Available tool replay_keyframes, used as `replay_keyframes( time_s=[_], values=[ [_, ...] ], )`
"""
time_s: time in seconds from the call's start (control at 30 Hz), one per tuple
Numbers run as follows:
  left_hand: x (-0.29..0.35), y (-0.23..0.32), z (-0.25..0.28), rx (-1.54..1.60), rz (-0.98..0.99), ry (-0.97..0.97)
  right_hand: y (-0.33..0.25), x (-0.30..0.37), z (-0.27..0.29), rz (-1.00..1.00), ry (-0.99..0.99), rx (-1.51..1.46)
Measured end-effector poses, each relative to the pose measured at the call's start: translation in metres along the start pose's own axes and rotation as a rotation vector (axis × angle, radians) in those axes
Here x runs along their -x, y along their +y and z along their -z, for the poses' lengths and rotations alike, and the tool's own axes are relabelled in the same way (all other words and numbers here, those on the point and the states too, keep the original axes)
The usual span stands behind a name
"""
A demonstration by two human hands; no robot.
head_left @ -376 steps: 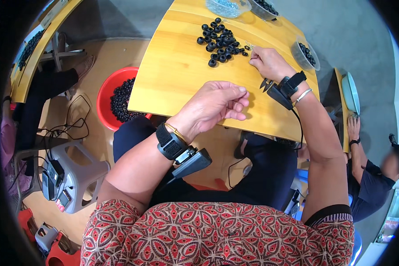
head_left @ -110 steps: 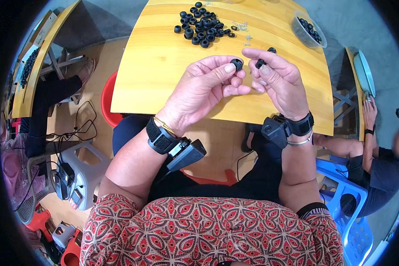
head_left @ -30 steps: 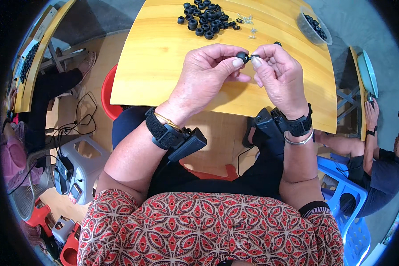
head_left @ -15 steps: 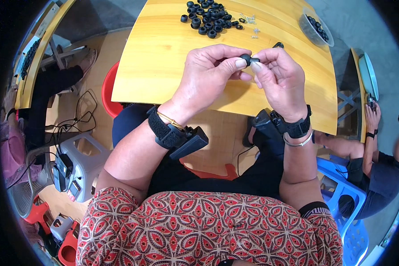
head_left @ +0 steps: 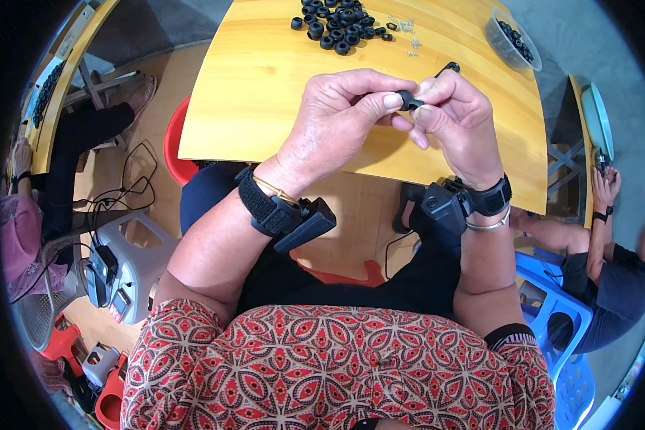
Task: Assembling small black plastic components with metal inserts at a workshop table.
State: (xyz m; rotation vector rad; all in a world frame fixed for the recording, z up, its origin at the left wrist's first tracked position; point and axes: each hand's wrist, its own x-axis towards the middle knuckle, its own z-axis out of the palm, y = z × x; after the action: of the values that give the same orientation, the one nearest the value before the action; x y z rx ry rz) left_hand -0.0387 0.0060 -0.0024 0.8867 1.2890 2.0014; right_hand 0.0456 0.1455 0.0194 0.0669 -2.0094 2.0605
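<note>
Above the near part of the yellow wooden table, my left hand (head_left: 326, 118) pinches a small, round black piece (head_left: 407, 99) between thumb and finger. It looks like rubber or plastic. Thumb and forefinger of my right hand (head_left: 460, 122) are closed on a smaller black part (head_left: 417, 106) at its right side, pressed against the round piece. My fingertips hide much of both. Beyond my hands lies a pile of black ring-shaped pieces (head_left: 337, 27), with small clear pieces (head_left: 406, 27) to its right. Just behind my right hand lies a dark, long object (head_left: 449, 68), partly hidden.
A clear plastic bowl (head_left: 510, 44) with black pieces stands at the table's far right. The table's (head_left: 251, 115) front edge runs below my wrists. A red stool (head_left: 178, 143) is at its left, a blue chair (head_left: 562, 301) at right. Other people sit on both sides.
My right hand has turned slightly, and the joined black pieces have shifted a little to the right and tilted downward. Both hands keep their pinch.
</note>
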Motion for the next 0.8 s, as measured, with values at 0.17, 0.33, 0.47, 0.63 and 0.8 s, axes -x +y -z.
replay_keyframes(
  time_s=[0.17,0.33,0.47,0.63,0.8],
  values=[
    [0.0,-0.001,0.001,-0.025,-0.006,-0.008,0.0,0.002,0.001,-0.039,-0.021,-0.068],
    [-0.001,-0.002,0.001,0.053,0.037,0.029,0.005,0.001,0.0,-0.013,0.007,-0.039],
    [0.001,-0.003,0.0,-0.022,-0.036,0.046,0.007,0.002,-0.007,0.024,0.062,-0.044],
    [0.0,-0.004,0.001,-0.023,-0.066,0.018,0.01,0.003,-0.007,0.05,0.061,-0.036],
    [-0.003,-0.005,0.005,0.057,0.043,-0.002,0.008,0.003,-0.006,0.008,0.064,-0.005]
  ],
)
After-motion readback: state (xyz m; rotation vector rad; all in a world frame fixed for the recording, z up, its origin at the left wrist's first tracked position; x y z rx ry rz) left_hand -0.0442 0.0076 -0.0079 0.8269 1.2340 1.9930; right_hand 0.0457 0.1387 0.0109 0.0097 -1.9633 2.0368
